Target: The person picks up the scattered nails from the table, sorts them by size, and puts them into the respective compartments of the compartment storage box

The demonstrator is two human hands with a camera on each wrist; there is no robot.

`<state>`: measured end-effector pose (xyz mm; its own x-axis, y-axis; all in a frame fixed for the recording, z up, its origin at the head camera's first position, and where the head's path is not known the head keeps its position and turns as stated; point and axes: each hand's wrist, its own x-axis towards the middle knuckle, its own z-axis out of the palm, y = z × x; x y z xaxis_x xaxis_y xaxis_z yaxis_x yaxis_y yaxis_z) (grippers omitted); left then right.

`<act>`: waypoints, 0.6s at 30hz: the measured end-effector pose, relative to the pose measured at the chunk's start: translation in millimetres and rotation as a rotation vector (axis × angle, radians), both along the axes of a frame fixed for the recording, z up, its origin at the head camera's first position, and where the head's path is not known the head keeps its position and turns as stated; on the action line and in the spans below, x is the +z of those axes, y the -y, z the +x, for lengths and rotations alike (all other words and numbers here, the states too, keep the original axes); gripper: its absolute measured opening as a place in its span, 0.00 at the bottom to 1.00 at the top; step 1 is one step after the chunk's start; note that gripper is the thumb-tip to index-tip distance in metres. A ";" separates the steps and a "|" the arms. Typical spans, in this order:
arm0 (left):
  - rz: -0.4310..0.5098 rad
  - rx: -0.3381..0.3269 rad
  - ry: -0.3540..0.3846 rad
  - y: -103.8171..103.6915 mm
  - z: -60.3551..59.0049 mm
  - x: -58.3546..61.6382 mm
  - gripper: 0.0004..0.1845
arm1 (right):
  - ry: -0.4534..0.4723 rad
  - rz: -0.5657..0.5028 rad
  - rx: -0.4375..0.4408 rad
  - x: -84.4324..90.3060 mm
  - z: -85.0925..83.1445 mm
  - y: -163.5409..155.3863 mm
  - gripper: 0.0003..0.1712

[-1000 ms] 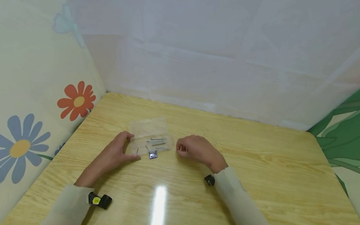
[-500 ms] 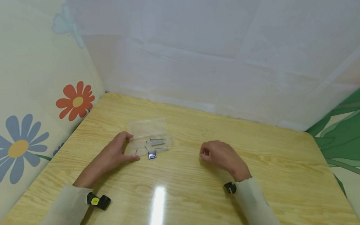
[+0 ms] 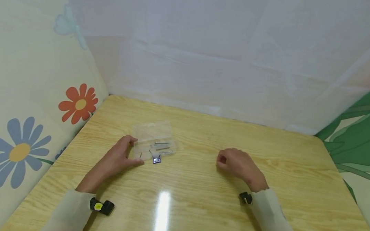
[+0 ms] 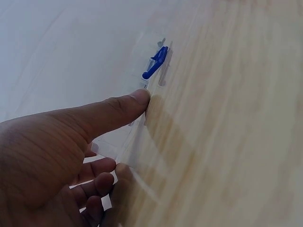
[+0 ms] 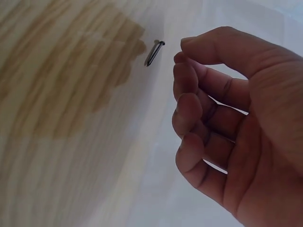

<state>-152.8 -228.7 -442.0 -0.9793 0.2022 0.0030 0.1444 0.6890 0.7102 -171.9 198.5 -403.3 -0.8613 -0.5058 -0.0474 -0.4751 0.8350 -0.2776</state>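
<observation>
My left hand (image 3: 118, 156) holds the left end of a small clear plastic box (image 3: 144, 145), thumb on the near side and fingers at the far side. Its clear lid (image 3: 153, 130) is raised behind it. Several nails (image 3: 162, 148) lie inside, and a blue clasp (image 3: 156, 159) sticks out at the front; the left wrist view shows this blue clasp (image 4: 155, 64) beyond my thumb. Right of the box, my right hand (image 3: 238, 163) has loosely curled fingers, thumb tip close to the index. In the right wrist view a nail (image 5: 154, 54) appears beyond the fingertips, apart from them.
The box stands on a wood-grain table (image 3: 188, 198). A pale cloth wall (image 3: 216, 59) closes off the back, and flower-print cloth (image 3: 22, 84) hangs at the left. Both wrists wear black camera straps (image 3: 102, 206).
My right hand has moved right and toward me, away from the box's right end, slowing in the last half second. The left hand and the box have stayed in place.
</observation>
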 end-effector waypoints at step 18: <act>0.008 -0.004 -0.011 1.0 -1.7 -2.4 0.43 | -0.019 0.008 0.032 -2.3 6.7 -10.2 0.08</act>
